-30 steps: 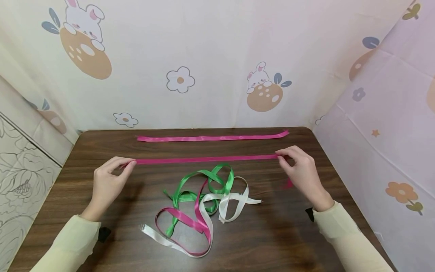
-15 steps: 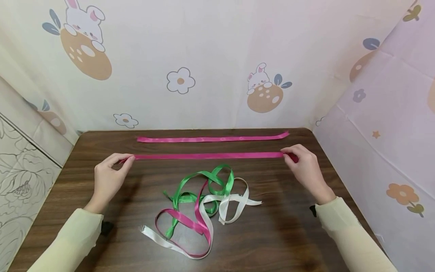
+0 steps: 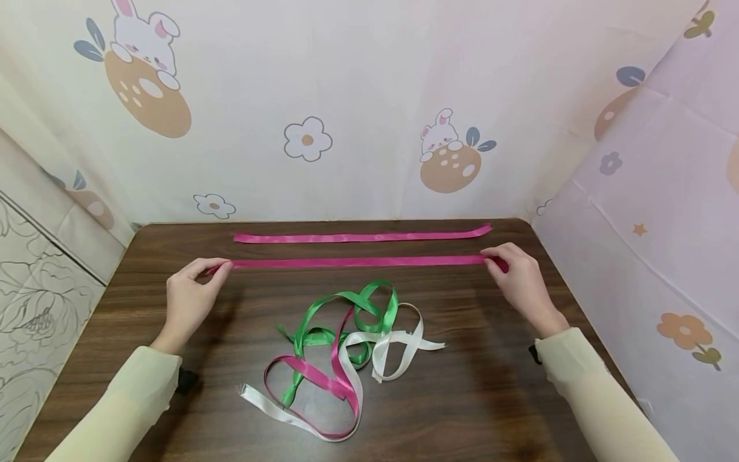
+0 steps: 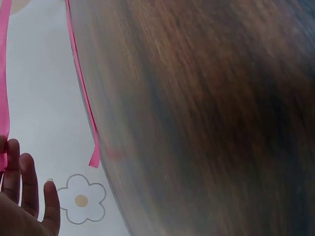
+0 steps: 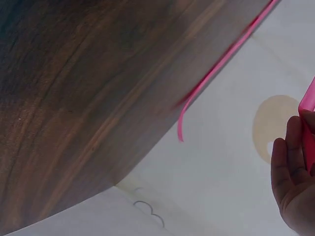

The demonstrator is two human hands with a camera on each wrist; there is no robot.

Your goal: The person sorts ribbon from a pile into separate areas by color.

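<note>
A bright pink ribbon (image 3: 358,262) is stretched straight between my two hands above the far half of the table. My left hand (image 3: 192,292) pinches its left end between thumb and fingers, and my right hand (image 3: 519,277) pinches the other end. In the left wrist view, the held ribbon (image 4: 3,73) runs up from the fingertips at the left edge. The right wrist view has a fold of it (image 5: 309,101) at the fingers. Just beyond, a second pink ribbon (image 3: 340,238) lies lengthwise near the table's back edge, its right end bent upward.
Nearer me on the brown wooden table (image 3: 450,410) lies a loose tangle of ribbons: a green one (image 3: 312,314), a white one (image 3: 271,405) and a pink one (image 3: 317,374). A patterned curtain (image 3: 369,96) rises behind the table and along its right side.
Both hands have moved slightly away from me, bringing the held ribbon closer to the one at the back. The right hand has gathered in the loose tail that hung below it.
</note>
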